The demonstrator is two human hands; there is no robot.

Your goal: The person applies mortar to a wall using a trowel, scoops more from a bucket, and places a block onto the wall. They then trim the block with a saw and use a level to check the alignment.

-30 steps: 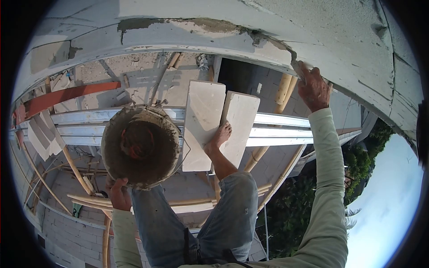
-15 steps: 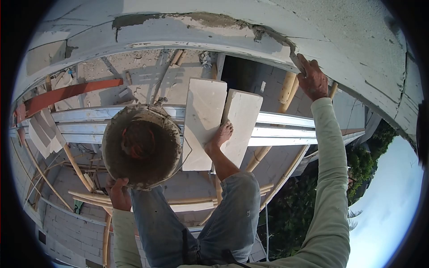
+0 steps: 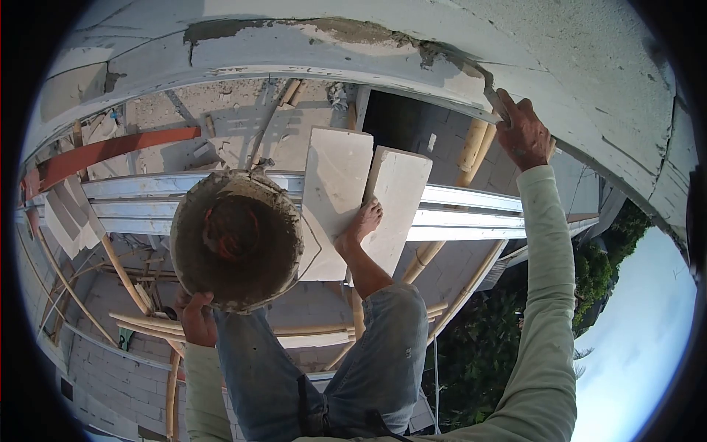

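Note:
My right hand (image 3: pixel 525 135) is closed around a small trowel (image 3: pixel 495 97), whose blade touches the pale block wall (image 3: pixel 567 59) at the end of a line of grey mortar (image 3: pixel 353 32). Lower left, my left hand (image 3: pixel 197 318) grips the near rim of a mortar-crusted bucket (image 3: pixel 247 298). Its opening faces up; inside lies wet-looking grey material with a reddish patch, too dark to make out. A wire handle (image 3: pixel 318 250) hangs at the bucket's right side.
My bare foot (image 3: pixel 361 221) rests on two white blocks or slabs (image 3: pixel 335 191) laid across metal rails (image 3: pixel 464 221). Bamboo poles (image 3: pixel 468 276) form scaffolding below, with a drop to a paved floor. A red-brown beam (image 3: pixel 118 153) lies left; trees (image 3: pixel 479 368) stand right.
My right hand and the trowel have shifted slightly right and down along the mortar line. My left hand still holds the bucket, which has barely moved in view.

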